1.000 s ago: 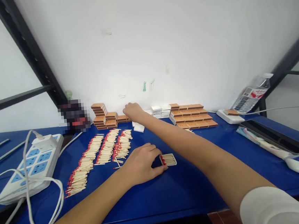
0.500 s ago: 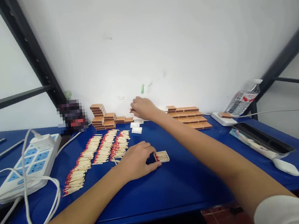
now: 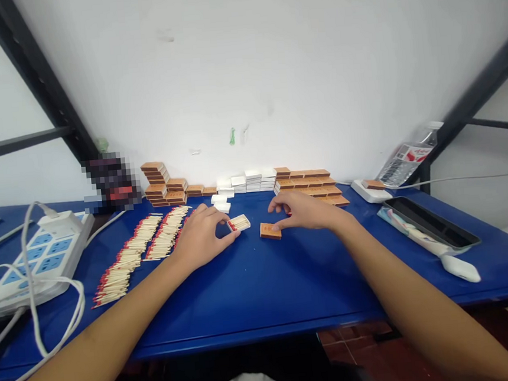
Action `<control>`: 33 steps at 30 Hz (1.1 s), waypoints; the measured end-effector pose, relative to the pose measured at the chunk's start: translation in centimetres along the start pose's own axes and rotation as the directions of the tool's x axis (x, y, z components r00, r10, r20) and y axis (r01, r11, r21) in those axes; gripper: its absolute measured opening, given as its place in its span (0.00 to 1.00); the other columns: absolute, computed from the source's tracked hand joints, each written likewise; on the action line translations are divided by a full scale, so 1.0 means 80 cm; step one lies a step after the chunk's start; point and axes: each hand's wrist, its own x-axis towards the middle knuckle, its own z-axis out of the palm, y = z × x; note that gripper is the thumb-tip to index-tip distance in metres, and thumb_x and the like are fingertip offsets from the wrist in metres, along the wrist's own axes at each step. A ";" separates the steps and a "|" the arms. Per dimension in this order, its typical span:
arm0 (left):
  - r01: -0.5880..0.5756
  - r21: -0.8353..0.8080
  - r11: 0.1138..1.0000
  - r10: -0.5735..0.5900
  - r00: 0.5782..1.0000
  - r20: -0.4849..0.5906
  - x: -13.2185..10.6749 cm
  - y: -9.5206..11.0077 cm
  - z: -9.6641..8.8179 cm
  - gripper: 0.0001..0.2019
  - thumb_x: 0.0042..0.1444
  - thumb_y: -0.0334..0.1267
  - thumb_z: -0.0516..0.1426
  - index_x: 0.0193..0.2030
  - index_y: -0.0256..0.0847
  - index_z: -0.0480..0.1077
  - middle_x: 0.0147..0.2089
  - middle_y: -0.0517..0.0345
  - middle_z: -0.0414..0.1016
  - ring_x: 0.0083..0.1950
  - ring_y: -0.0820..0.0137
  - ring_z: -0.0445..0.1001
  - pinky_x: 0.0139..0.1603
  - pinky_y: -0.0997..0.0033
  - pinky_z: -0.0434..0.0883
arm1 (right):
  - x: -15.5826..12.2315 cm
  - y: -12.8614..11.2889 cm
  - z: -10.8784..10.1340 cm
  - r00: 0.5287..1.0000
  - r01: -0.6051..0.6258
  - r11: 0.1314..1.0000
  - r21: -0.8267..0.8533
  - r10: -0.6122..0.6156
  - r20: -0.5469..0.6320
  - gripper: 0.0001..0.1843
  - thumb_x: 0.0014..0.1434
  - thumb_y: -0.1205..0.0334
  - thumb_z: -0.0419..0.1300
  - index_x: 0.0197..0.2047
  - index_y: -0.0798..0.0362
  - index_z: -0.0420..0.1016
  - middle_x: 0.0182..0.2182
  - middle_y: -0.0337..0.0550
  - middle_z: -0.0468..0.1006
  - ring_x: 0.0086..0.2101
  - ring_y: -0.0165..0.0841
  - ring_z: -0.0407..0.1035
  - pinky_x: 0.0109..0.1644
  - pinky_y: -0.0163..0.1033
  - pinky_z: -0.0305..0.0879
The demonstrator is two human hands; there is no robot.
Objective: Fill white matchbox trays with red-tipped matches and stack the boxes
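Note:
My left hand (image 3: 205, 235) pinches a white matchbox tray (image 3: 239, 222) by its left end, between thumb and fingers. Red-headed matches lie inside the tray, which seems slightly tilted. Just right of it, an orange matchbox sleeve (image 3: 270, 230) lies flat on the blue table (image 3: 263, 296). The thumb of my right hand (image 3: 298, 208) is at the sleeve's right edge, while the fingers are spread and curved above and behind it. Something small and red shows under that palm; I cannot make out what it is. Loose matches (image 3: 124, 261) lie in long rows left of my left hand.
White trays (image 3: 253, 180) stand stacked along the wall, between orange matchboxes on the left (image 3: 165, 189) and right (image 3: 311, 185). A power strip (image 3: 42, 262) with looping white cables occupies the left side. At right are a plastic bottle (image 3: 411, 154) and a black case (image 3: 434, 222).
My right hand has come back from the wall toward the table's middle, where an orange sleeve now lies by its thumb. My left hand now grips the match-filled tray. The view has shifted.

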 end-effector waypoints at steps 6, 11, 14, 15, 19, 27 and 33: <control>0.042 -0.018 0.999 -0.042 0.999 0.021 0.001 -0.001 -0.003 0.14 0.63 0.52 0.64 0.40 0.43 0.79 0.41 0.55 0.82 0.47 0.57 0.72 0.46 0.59 0.68 | -0.009 -0.007 0.006 0.997 -0.002 1.000 0.023 0.001 0.080 0.28 0.50 0.43 0.75 0.50 0.49 0.82 0.45 0.47 0.82 0.42 0.41 0.75 0.42 0.41 0.69; 0.051 -0.039 0.998 -0.051 0.999 0.007 0.001 0.000 -0.005 0.14 0.62 0.52 0.64 0.41 0.44 0.80 0.39 0.56 0.83 0.46 0.58 0.72 0.44 0.61 0.67 | -0.003 -0.028 0.016 0.998 0.040 0.999 0.009 -0.040 0.052 0.17 0.57 0.50 0.72 0.45 0.50 0.82 0.40 0.43 0.82 0.37 0.37 0.74 0.39 0.39 0.66; 0.062 -0.040 0.997 -0.062 0.998 -0.003 0.001 0.002 -0.004 0.13 0.62 0.52 0.65 0.41 0.45 0.81 0.38 0.58 0.83 0.45 0.59 0.72 0.43 0.61 0.66 | 0.001 -0.034 0.018 0.995 0.102 0.993 0.064 -0.101 -0.011 0.18 0.58 0.48 0.72 0.45 0.50 0.82 0.40 0.43 0.82 0.37 0.36 0.74 0.41 0.39 0.67; 0.060 -0.044 0.997 -0.060 0.998 -0.007 0.001 0.002 -0.004 0.13 0.62 0.52 0.65 0.40 0.45 0.81 0.38 0.58 0.84 0.44 0.59 0.72 0.43 0.61 0.66 | 0.002 -0.035 0.018 0.993 0.119 0.991 0.068 -0.117 -0.036 0.18 0.58 0.48 0.72 0.46 0.51 0.82 0.40 0.44 0.81 0.37 0.36 0.74 0.41 0.39 0.67; 0.027 -0.088 0.996 -0.028 1.000 -0.010 0.000 0.001 -0.003 0.11 0.62 0.50 0.65 0.41 0.46 0.81 0.39 0.59 0.84 0.44 0.60 0.73 0.44 0.62 0.66 | 0.003 -0.034 0.019 0.984 0.153 0.985 0.079 -0.144 -0.108 0.20 0.59 0.50 0.72 0.49 0.52 0.81 0.42 0.46 0.81 0.39 0.37 0.74 0.43 0.40 0.67; -0.007 -0.160 0.987 0.018 0.998 0.068 0.001 -0.002 -0.005 0.10 0.62 0.47 0.66 0.45 0.46 0.80 0.42 0.58 0.82 0.45 0.61 0.72 0.44 0.63 0.67 | 0.003 -0.030 0.024 0.975 0.185 0.971 0.151 -0.163 -0.150 0.19 0.59 0.54 0.72 0.51 0.50 0.80 0.47 0.46 0.79 0.42 0.37 0.73 0.45 0.41 0.71; -0.026 -0.246 0.969 0.036 0.999 0.036 0.002 -0.005 -0.002 0.11 0.61 0.48 0.68 0.47 0.47 0.81 0.41 0.60 0.83 0.44 0.62 0.73 0.44 0.65 0.67 | 0.008 -0.043 0.046 0.967 0.228 0.913 0.339 -0.172 -0.186 0.20 0.58 0.56 0.74 0.52 0.51 0.79 0.49 0.46 0.78 0.42 0.35 0.74 0.46 0.41 0.75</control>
